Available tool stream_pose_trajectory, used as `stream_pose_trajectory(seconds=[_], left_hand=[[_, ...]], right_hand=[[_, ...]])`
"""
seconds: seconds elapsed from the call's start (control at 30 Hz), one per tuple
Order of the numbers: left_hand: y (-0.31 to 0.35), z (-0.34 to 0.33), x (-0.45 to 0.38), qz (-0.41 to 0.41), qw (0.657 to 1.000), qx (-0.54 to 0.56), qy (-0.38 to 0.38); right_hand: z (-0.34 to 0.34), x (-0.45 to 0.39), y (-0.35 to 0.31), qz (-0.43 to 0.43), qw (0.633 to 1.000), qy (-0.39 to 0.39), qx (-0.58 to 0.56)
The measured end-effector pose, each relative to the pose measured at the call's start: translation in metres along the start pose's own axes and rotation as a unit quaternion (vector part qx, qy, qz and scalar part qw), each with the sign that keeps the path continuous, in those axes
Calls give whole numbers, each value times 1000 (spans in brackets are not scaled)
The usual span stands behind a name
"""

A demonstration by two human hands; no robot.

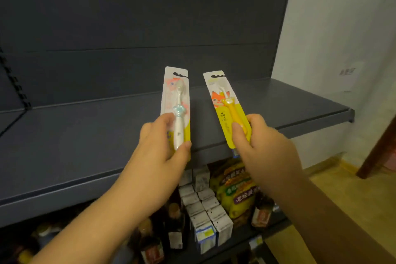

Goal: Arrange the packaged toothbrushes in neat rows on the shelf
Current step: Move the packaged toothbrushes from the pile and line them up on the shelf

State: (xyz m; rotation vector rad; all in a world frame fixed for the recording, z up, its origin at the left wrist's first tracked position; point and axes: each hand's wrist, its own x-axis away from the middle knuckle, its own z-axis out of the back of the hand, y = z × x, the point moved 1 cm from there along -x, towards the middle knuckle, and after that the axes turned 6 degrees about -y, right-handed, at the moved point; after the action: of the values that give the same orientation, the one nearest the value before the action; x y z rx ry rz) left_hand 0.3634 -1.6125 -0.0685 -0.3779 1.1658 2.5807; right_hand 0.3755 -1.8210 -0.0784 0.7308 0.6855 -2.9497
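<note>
My left hand [159, 148] grips the lower end of a packaged toothbrush with a white handle and pale blue collar [175, 100]. My right hand [263, 146] pinches the lower end of a second packaged toothbrush with a yellow handle and an orange fox print [222, 100]. Both packs point away from me, side by side, a little above the dark grey shelf [85, 135] near its front edge. No other toothbrush packs are visible on the shelf.
The shelf has a dark grey back panel [150, 17] and ends at the right by a white wall [342, 28]. On the shelf below stand small white boxes [205, 206], yellow snack packets [235, 184] and dark bottles [175, 227]. A wooden floor lies at the right.
</note>
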Motion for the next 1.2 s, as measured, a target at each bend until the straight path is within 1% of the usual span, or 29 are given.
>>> stream_pose_trajectory(seconds=[0.17, 0.27, 0.33, 0.47, 0.53, 0.63, 0.7, 0.77, 0.83, 0.93, 1.0, 1.07, 1.2], left_hand=[[28, -26, -42, 26, 998, -48, 12], [32, -41, -75, 61, 992, -105, 23], [32, -52, -96, 85, 985, -149, 21], [26, -72, -126, 143, 958, -245, -35], [20, -75, -136, 155, 943, -288, -63], [9, -74, -144, 145, 916, -365, -86], [2, -73, -145, 140, 909, -384, -83], [-2, -73, -144, 124, 921, -366, -53], [-3, -74, -145, 74, 937, -340, -27], [-3, -76, -148, 10, 940, -335, -57], [-4, -78, -150, 2, 937, -340, -85], [-6, -79, -152, 16, 937, -334, -103], [-9, -79, -153, 26, 934, -340, -108]], right_hand=[[3, -59, 27, 16, 993, -26, 110], [-5, -89, 36, 35, 986, -27, 162], [-12, -107, 42, 43, 983, -29, 177], [-25, -136, 49, 50, 980, -66, 182], [-30, -143, 52, 56, 976, -86, 193], [-35, -147, 60, 50, 977, -93, 183], [-37, -148, 64, 47, 982, -88, 160], [-39, -148, 65, 57, 985, -82, 140], [-41, -148, 66, 83, 985, -81, 131], [-43, -151, 69, 95, 984, -93, 116], [-43, -152, 70, 90, 984, -99, 115], [-43, -152, 70, 85, 985, -94, 119], [-43, -153, 71, 70, 986, -86, 125]])
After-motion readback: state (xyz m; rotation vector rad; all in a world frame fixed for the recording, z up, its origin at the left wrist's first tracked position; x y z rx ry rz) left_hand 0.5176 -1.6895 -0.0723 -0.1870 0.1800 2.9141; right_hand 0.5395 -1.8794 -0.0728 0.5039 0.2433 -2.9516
